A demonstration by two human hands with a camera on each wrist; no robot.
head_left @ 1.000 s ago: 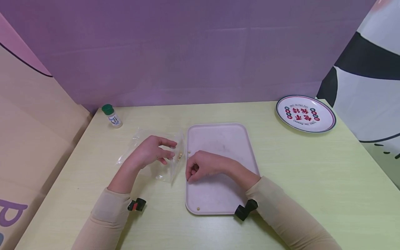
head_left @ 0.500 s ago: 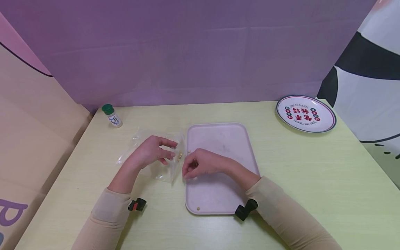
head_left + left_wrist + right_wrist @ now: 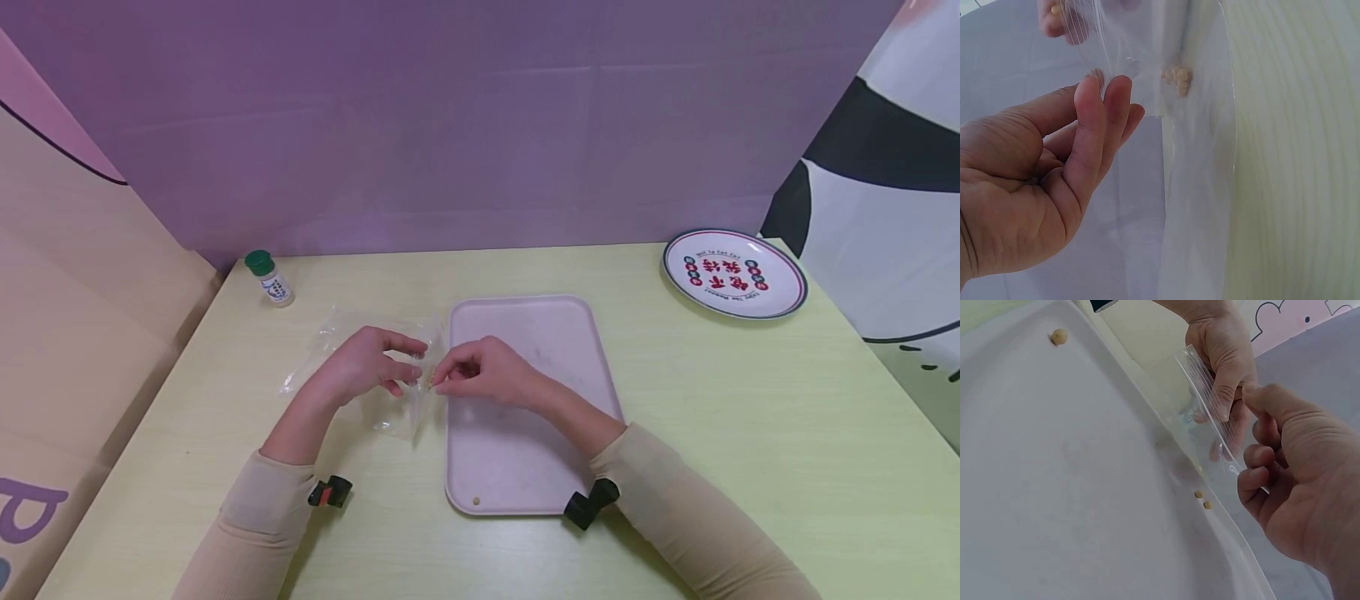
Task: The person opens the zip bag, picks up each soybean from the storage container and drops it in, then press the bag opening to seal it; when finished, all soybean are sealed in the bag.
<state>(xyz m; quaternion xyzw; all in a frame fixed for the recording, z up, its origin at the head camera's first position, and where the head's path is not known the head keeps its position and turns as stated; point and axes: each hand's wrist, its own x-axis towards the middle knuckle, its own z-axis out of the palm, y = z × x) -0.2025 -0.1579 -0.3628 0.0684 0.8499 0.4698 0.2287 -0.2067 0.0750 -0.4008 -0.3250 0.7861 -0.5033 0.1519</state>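
Note:
My left hand (image 3: 367,362) pinches the edge of a clear zip-lock bag (image 3: 393,421) near its mouth. Several tan soybeans (image 3: 1179,78) lie together inside the bag in the left wrist view. My right hand (image 3: 491,375) is at the bag's mouth, thumb and forefinger pinching a soybean (image 3: 1055,9). Beneath that hand lies a pale pink tray (image 3: 536,467). One soybean (image 3: 476,501) sits in the tray's near left corner. Two others, a soybean (image 3: 1198,494) and a neighbouring soybean (image 3: 1207,505), rest by the tray's edge in the right wrist view.
A small jar with a green lid (image 3: 259,263) stands at the table's back left. An oval plate (image 3: 765,298) with red lettering lies at the back right. The purple backdrop (image 3: 480,150) rises behind the light wooden table (image 3: 750,433).
My right hand has left the tray's left edge and moved up and left to the bag's mouth, carrying a soybean. The left hand and the bag have stayed in place.

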